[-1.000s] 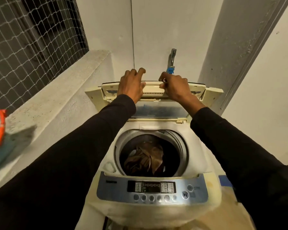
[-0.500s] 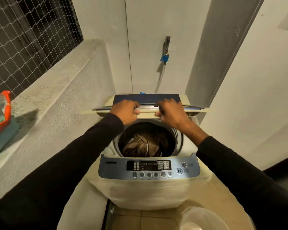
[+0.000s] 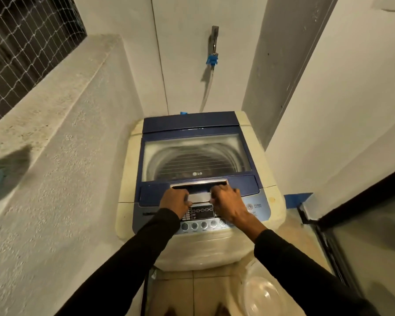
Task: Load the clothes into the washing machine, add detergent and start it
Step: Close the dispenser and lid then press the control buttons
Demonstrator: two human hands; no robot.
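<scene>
Blue lid (image 3: 196, 156) lay flat on the washing machine (image 3: 271, 201). Left hand (image 3: 175, 202) and right hand (image 3: 227, 202) each curled on its handle (image 3: 198, 183); control panel (image 3: 202, 213) sat directly beneath both wrists, power button nearer the right.

1. Washing machine (image 3: 198, 245) — top-loading, cream body, yellowed; stands on a tiled floor in a narrow corner between a rough wall on the left and a smooth wall on the right.
2. Lid (image 3: 197, 153) — dark blue frame, clear window, "LG" mark at the window's near edge; lies flat, closed over the tub.
3. Drum (image 3: 196, 159) visible through the window: ribbed grey wall. Clothes cannot be made out through the glare.
4. Lid handle (image 3: 198, 189) — silver recessed bar at the lid's near edge.
5. Control panel (image 3: 202, 213) — blue-grey strip on the near side, dark display, a row of round buttons below it, power button at right.
</scene>
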